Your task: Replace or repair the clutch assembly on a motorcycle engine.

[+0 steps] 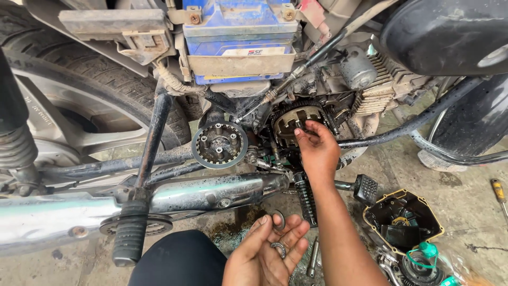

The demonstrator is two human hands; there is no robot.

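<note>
I am reaching my right hand (317, 151) into the open clutch housing (295, 121) on the motorcycle engine, fingertips pinching at its centre. I am holding my left hand (270, 251) palm up and spread near me, cradling a washer (279, 219) and small ring (279, 249). A pressure plate (219, 144) is hanging just left.

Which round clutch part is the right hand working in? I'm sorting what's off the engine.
The toothed clutch basket seated in the engine: the right hand has its fingertips inside it. The holed round plate sits apart, left, untouched.
</note>
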